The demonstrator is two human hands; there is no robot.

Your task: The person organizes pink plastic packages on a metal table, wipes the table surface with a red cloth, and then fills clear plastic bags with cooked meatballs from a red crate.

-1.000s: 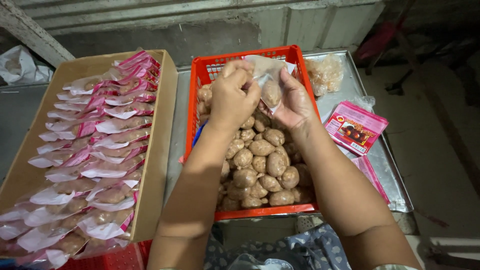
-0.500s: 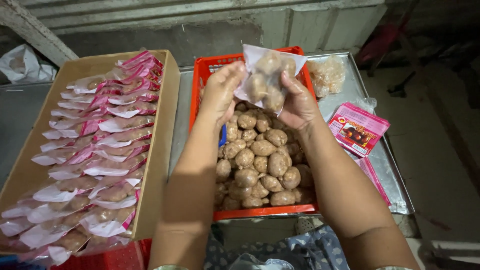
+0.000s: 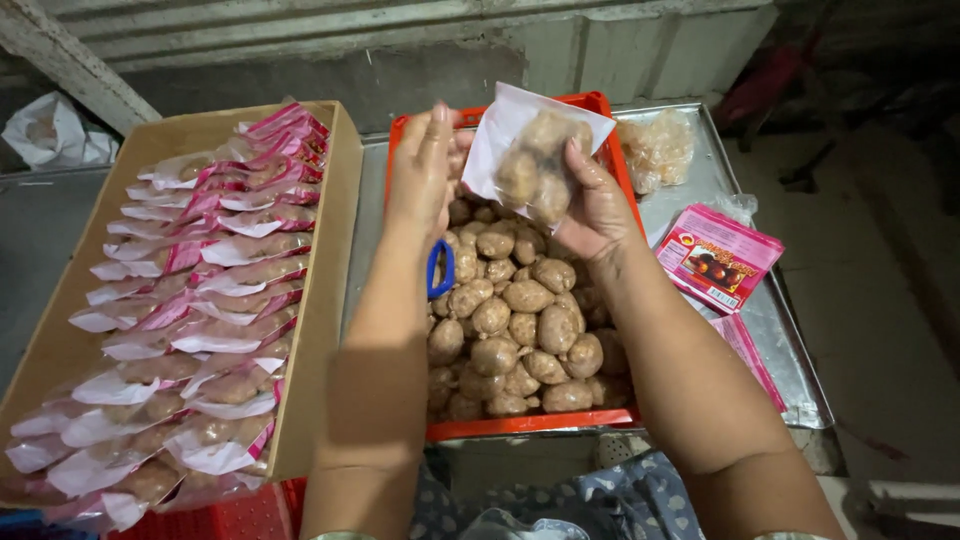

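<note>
Two hands at work: both are raised over the far end of an orange crate (image 3: 520, 425) that stands on a metal table (image 3: 790, 340).
Far-left edge of the table: a cardboard box (image 3: 320, 300) lies along it, packed with rows of sealed pink-and-clear packets (image 3: 200, 300) of brown balls.
Left hand (image 3: 425, 180): held upright beside the pouch, fingers straight and together, palm turned toward it. The grip is released and holds nothing; the fingertips are just beside the pouch's near-left corner, and whether they touch it I cannot tell.
Blue loop (image 3: 440, 268): a small blue object shows just below the left wrist, against the crate's left side; what it is cannot be told.
Clear pouch (image 3: 535, 150): held up in the air above the crate's far rim, filled with several brown balls, its long axis tilted, open white top pointing up and to the left.
Right hand (image 3: 595, 205): grasping the pouch from below and from the right, thumb across its front, fingers behind. This hand alone carries it.
Relation of hands: the pouch lies directly right of the left palm, so the left hand is the free one nearest its open edge.
Crate contents: loose brown balls (image 3: 520, 330) heaped below the wrists.
Far-right corner of the table: a clear bag of pale pieces (image 3: 660, 150).
Right edge of the table: flat pink printed wrappers (image 3: 715, 255).
</note>
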